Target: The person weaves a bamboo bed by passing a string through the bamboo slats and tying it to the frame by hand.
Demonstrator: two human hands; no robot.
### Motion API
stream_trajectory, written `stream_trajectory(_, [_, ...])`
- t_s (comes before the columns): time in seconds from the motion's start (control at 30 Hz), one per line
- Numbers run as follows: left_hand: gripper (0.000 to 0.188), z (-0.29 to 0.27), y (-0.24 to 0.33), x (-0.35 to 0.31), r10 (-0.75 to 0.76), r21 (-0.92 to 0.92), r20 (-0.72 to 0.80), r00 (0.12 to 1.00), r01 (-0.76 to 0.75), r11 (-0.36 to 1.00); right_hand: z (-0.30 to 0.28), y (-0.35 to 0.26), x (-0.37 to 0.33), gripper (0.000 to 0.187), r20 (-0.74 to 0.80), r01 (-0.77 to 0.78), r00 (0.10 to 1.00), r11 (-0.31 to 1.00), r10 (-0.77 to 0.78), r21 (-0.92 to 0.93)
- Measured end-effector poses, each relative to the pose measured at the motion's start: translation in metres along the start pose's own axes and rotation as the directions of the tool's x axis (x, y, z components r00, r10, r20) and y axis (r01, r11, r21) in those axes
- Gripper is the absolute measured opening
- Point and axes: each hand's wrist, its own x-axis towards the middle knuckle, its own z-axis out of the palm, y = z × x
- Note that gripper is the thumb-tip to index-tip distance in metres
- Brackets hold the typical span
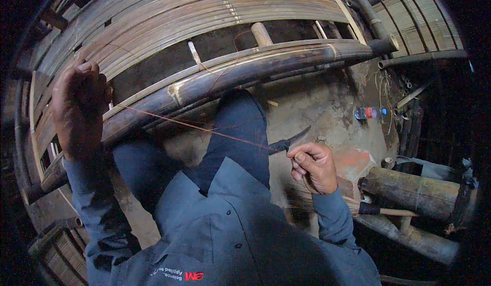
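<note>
**A:** ok so where's the cord in this shot?

**B:** Thin reddish-brown cord [204, 129], pulled pretty much straight between the two hands. Slants down from the left one to the right one, crossing in front of the dark bamboo pole [255, 71] and the person's raised knee [238, 117].

**A:** And the hands? Both on it?

**B:** Yep. The left hand [82, 104] is balled into a fist, raised by the slatted bamboo frame [184, 17], and the cord comes out of its inner side. Can't see the fingertips from this angle. The right hand [314, 166] is lower, out past the knee, pinching the other end between thumb and index finger, other fingers curled in.

**A:** Anything near the right one?

**B:** A knife [299, 135] with a dark handle, just past the fingertips from this view, looks like it's down on the floor [319, 107]. Further off there's a clear plastic bottle [362, 113] with a blue cap lying on its side. Below and right of that hand, a broom [391, 211] and a fat bamboo log [414, 191].
</note>
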Motion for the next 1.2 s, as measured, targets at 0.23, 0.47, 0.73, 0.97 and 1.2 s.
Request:
stream_trajectory(0.23, [0.019,-0.008,-0.001,0.04,0.353,0.263,0.16,0.922,-0.384,0.885,0.03,-0.012,-0.008,0.015,0.128,0.317,0.936,0.624,-0.329,-0.715])
stream_trajectory(0.47, [0.012,-0.019,0.019,0.149,0.188,0.112,0.259,0.947,-0.223,0.968,0.059,-0.036,-0.037,0.017,0.193,0.309,0.951,0.723,-0.242,-0.618])
stream_trajectory(0.73, [0.016,-0.06,0.076,0.235,0.349,0.155,0.3,0.888,-0.407,0.9,0.021,0.018,-0.06,0.021,-0.07,-0.033,0.998,0.904,0.003,-0.427])
stream_trajectory(0.97, [0.022,0.028,-0.075,0.02,-0.244,0.112,0.387,0.889,0.218,0.97,-0.191,0.182,-0.084,0.019,-0.326,-0.205,0.938,0.565,-0.12,-0.799])
stream_trajectory(1.2, [0.02,0.016,-0.126,-0.025,-0.483,0.091,0.21,0.85,0.475,0.875,-0.093,0.148,-0.026,0.042,-0.359,-0.266,0.885,0.31,-0.298,-0.913])
